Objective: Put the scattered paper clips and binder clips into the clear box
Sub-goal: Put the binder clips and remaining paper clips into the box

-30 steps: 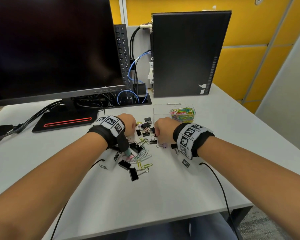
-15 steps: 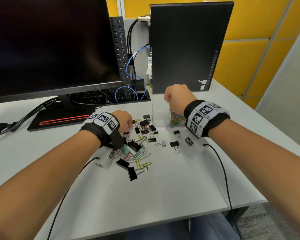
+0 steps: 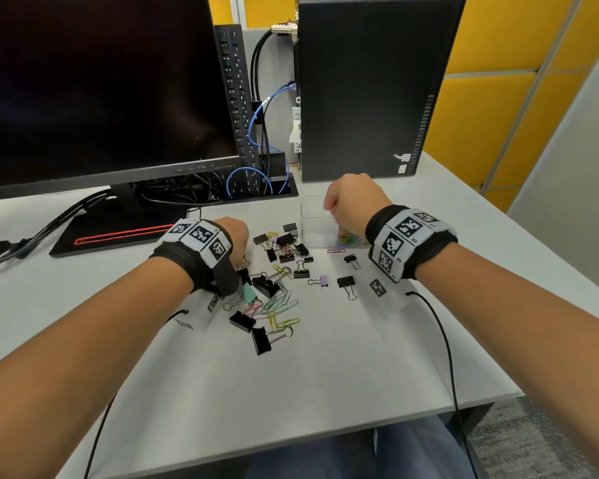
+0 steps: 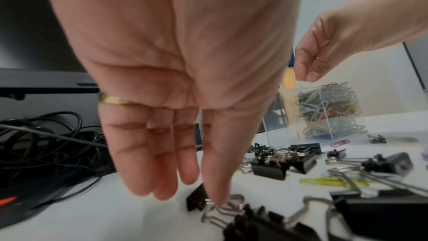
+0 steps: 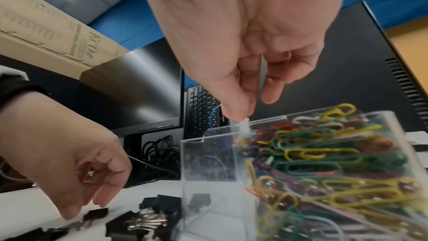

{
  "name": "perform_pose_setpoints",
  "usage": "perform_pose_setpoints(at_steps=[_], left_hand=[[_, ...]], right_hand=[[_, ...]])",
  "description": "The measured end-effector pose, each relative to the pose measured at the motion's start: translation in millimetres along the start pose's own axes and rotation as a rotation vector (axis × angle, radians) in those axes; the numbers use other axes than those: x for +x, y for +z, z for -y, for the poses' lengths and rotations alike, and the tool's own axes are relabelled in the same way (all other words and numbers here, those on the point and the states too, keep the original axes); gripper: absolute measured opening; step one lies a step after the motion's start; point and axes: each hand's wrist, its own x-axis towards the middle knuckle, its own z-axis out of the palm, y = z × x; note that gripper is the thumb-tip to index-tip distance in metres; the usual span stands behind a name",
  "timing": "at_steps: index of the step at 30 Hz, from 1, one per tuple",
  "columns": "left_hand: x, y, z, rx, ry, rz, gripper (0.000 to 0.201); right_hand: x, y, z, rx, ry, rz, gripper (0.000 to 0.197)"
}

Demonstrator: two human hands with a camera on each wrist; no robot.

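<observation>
The clear box stands at the back of the table, its right half full of coloured paper clips. My right hand hovers just above the box rim, fingers loosely curled and pointing down, with nothing seen between them. Black binder clips and coloured paper clips lie scattered in front of the box. My left hand reaches down at the pile's left edge, fingers straight. Its index fingertip touches the wire handle of a black binder clip.
A monitor on its base, an upright keyboard and a black PC tower stand behind the box. Tangled cables lie behind the left hand. A thin wrist cable crosses the table at the right.
My right hand rose from the pile and moved back over the clear box, then sank a little toward its rim. My left hand stayed at the pile's left edge.
</observation>
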Motion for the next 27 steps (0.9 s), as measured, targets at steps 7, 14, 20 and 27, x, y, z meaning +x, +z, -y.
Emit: perform_pose_setpoints(at_steps=[7,14,20,27], left_hand=[[-3,-5,1,-0.090,0.068,0.022,0.027],[-2,3,6,-0.159,0.128,-0.042,0.021],[2,7,-6,-0.206,0.278,-0.154,0.017],[2,12,-23,-0.203,0.413,-0.088,0.015]], right_hand=[[-20,16,21,-0.284,-0.095,0.384,0.020],[-27,28,23,-0.406,-0.159,0.421,0.018],[-21,31,26,-0.336,-0.171,0.417,0.020],[-19,35,20,-0.244,-0.103,0.497,0.041]])
